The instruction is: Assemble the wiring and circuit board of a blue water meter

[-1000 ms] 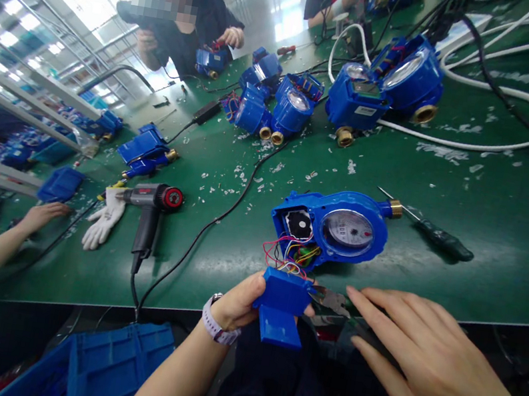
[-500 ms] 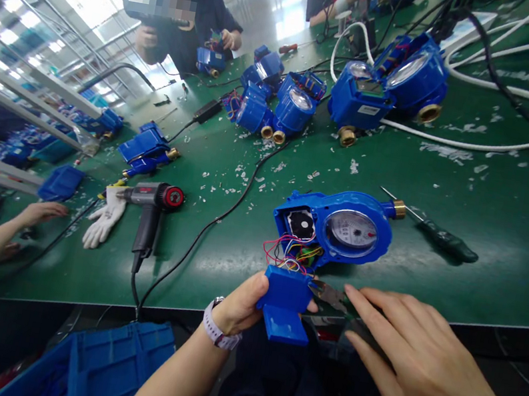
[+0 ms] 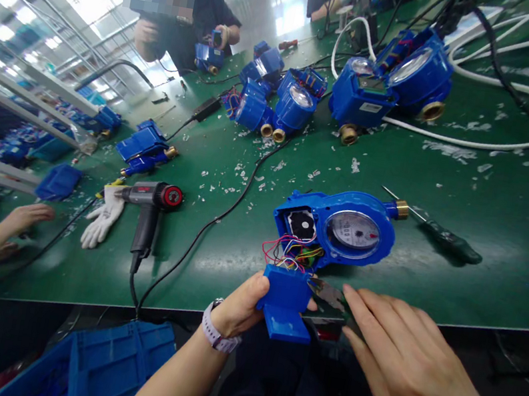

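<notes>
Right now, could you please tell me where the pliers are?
In the head view, below and right of centre, the right hand holds the pliers at the right edge of the blue cover in the left hand.

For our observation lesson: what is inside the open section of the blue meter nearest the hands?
Inside the blue meter, a black part, a green piece and coloured wires spilling out can be seen; whatever lies beneath them is covered.
</notes>
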A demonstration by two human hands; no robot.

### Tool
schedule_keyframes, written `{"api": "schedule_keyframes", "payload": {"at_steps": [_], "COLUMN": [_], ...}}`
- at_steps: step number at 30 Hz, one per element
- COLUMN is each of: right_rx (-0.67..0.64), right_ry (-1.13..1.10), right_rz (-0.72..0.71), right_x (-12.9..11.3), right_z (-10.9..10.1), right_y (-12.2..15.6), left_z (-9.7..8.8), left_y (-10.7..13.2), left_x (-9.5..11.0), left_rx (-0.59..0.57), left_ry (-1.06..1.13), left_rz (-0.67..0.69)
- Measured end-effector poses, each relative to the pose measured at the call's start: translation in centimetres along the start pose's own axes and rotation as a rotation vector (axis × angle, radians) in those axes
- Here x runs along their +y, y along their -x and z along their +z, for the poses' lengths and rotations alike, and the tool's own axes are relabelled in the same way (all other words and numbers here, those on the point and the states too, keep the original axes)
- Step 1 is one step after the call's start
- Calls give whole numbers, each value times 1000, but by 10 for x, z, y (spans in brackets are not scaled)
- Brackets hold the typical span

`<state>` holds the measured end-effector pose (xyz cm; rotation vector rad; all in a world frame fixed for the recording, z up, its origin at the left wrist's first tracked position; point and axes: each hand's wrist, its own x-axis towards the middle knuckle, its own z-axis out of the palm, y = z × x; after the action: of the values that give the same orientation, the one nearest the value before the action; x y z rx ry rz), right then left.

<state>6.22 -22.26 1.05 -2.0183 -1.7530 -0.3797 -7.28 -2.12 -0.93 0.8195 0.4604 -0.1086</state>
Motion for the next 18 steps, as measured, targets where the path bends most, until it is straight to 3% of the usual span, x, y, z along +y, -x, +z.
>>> {"api": "schedule_keyframes", "payload": {"at_steps": [11,18], "right_rx": [-8,-4], "right_ry": [-15,-225], "right_rz": [-28,61], "right_x": [3,9], "right_z": [2,5], "right_y": [3,10], "left_z": [4,-1], "left_y": [-1,-1], "left_x": [3,-1], "left_rx": [-43,-78], "left_ry": [23,20], "left_rz": [13,35]}}
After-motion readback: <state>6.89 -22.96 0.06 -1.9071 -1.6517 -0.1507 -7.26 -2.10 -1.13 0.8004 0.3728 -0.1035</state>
